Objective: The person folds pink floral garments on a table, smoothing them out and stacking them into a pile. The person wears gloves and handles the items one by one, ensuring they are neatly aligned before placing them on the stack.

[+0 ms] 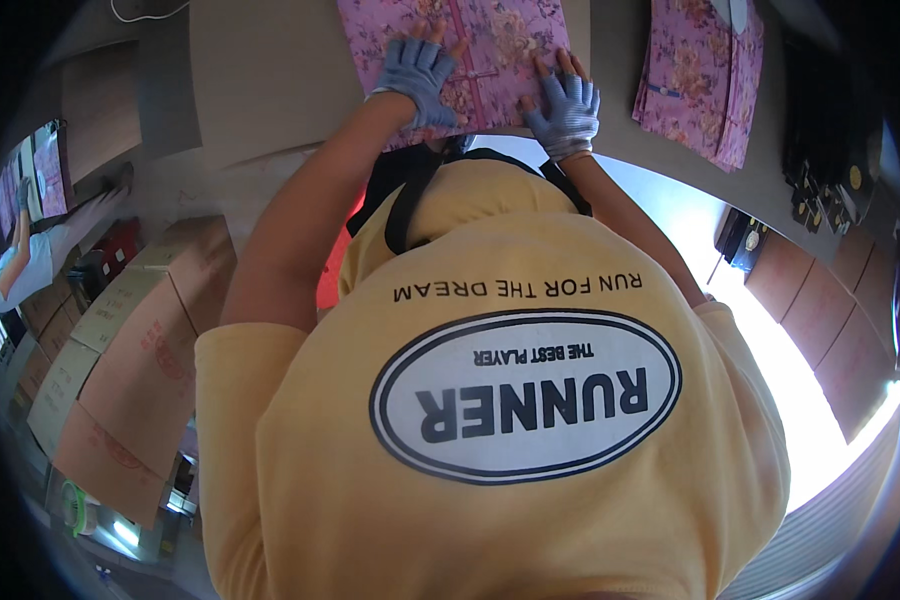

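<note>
A flat pink-purple piece with a floral print lies on the grey-brown table. Down its middle runs a darker pink strip, crossed by a short band. I cannot make out whether it is folded cloth or something else. My left hand, in a blue-grey glove with bare fingertips, rests flat on its left part, fingers spread. On its right near corner lies my right hand, gloved alike, with the fingers apart and stretched away from me. Neither hand grips anything.
More floral pieces lie in a stack to the right, a whitish part on top. Beyond them are black items with gold-coloured tags. Cardboard boxes stand at the left, where another person in a light-blue top works. A white cord lies far left.
</note>
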A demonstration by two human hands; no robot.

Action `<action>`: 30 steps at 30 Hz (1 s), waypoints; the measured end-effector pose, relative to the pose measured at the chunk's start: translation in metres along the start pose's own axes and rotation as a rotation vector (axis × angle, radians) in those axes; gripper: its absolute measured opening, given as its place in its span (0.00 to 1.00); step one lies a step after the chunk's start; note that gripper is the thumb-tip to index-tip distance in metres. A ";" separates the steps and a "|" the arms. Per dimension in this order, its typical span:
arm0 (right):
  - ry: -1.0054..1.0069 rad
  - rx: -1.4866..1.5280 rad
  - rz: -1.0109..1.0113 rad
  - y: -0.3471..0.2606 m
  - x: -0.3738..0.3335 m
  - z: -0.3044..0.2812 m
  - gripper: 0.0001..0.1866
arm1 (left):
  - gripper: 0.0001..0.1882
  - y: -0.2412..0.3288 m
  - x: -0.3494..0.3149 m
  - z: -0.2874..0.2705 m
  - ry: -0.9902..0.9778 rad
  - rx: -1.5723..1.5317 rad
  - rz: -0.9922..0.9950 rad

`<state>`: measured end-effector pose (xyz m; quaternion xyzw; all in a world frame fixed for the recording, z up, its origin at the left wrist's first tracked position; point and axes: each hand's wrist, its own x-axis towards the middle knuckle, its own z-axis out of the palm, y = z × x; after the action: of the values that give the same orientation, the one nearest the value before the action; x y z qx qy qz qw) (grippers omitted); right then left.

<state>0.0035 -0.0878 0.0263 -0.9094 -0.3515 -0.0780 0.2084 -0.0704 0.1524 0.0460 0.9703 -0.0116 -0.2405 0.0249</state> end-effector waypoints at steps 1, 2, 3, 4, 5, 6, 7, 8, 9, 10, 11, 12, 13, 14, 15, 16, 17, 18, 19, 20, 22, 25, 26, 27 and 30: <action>0.008 0.027 0.001 0.002 0.000 0.002 0.33 | 0.64 0.001 -0.001 -0.002 -0.014 0.002 -0.006; 0.013 0.056 0.000 0.003 0.000 0.002 0.32 | 0.64 0.000 -0.001 -0.001 -0.008 -0.002 -0.005; 0.010 0.073 0.002 0.004 0.000 0.001 0.32 | 0.64 0.000 -0.002 0.000 -0.001 -0.007 -0.004; 0.008 0.091 0.003 0.004 -0.001 0.000 0.31 | 0.64 0.000 -0.002 0.001 0.005 -0.011 -0.003; 0.007 0.109 0.006 0.005 -0.001 0.000 0.31 | 0.65 0.000 -0.002 0.000 -0.002 -0.013 -0.005; 0.008 0.108 0.002 0.005 0.000 0.000 0.30 | 0.65 0.001 -0.002 0.000 -0.010 -0.015 -0.008; 0.010 0.107 -0.002 0.006 0.000 0.000 0.30 | 0.65 0.001 -0.001 0.000 -0.018 -0.016 -0.010; 0.011 0.105 -0.001 0.006 -0.001 0.000 0.30 | 0.65 0.002 -0.001 -0.002 -0.023 -0.011 -0.010; 0.013 0.103 0.000 0.007 -0.002 0.001 0.30 | 0.65 0.002 -0.001 -0.004 -0.028 -0.006 -0.009; 0.015 0.101 0.003 0.008 -0.002 0.002 0.30 | 0.65 0.003 -0.001 -0.005 -0.033 -0.001 -0.008; 0.017 0.098 0.002 0.007 -0.001 0.002 0.30 | 0.66 0.002 -0.001 -0.003 -0.030 -0.006 -0.011; 0.010 0.094 0.007 0.007 -0.002 0.003 0.30 | 0.66 0.002 0.000 -0.001 -0.028 -0.010 -0.014; 0.003 0.091 0.012 0.006 -0.002 0.003 0.30 | 0.66 0.002 0.001 0.000 -0.026 -0.015 -0.018; -0.002 0.084 0.018 0.006 -0.001 0.002 0.30 | 0.66 0.003 0.001 -0.002 -0.041 -0.009 -0.026; 0.001 0.082 0.019 0.006 -0.001 0.002 0.30 | 0.66 0.004 0.001 -0.004 -0.057 -0.003 -0.035; 0.004 0.080 0.020 0.005 -0.001 0.002 0.29 | 0.66 0.005 0.002 -0.005 -0.073 0.004 -0.044; 0.007 0.080 0.019 0.004 -0.001 0.001 0.29 | 0.66 0.005 0.001 -0.006 -0.067 0.005 -0.045; 0.006 0.087 0.017 0.004 0.000 0.001 0.29 | 0.66 0.005 0.001 -0.005 -0.062 0.006 -0.047; 0.005 0.095 0.014 0.005 0.000 0.000 0.29 | 0.66 0.006 0.001 -0.006 -0.057 0.007 -0.050; 0.000 0.102 0.017 0.005 -0.002 -0.001 0.29 | 0.66 0.006 0.001 -0.006 -0.059 0.013 -0.052; 0.013 0.125 0.006 0.009 -0.001 0.001 0.29 | 0.65 0.008 0.001 -0.007 -0.063 0.024 -0.056; 0.024 0.154 -0.002 0.011 -0.002 0.002 0.28 | 0.66 0.008 0.000 -0.007 -0.078 0.040 -0.067; 0.029 0.162 -0.004 0.011 -0.002 0.002 0.28 | 0.66 0.008 0.000 -0.007 -0.073 0.033 -0.063; 0.024 0.159 0.000 0.011 -0.002 0.001 0.28 | 0.66 0.007 0.000 -0.006 -0.068 0.027 -0.059; 0.017 0.153 0.012 0.010 -0.002 -0.001 0.28 | 0.66 0.007 0.000 -0.007 -0.066 0.027 -0.062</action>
<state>0.0089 -0.0959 0.0232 -0.8921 -0.3492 -0.0574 0.2808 -0.0673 0.1453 0.0521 0.9619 0.0142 -0.2729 0.0038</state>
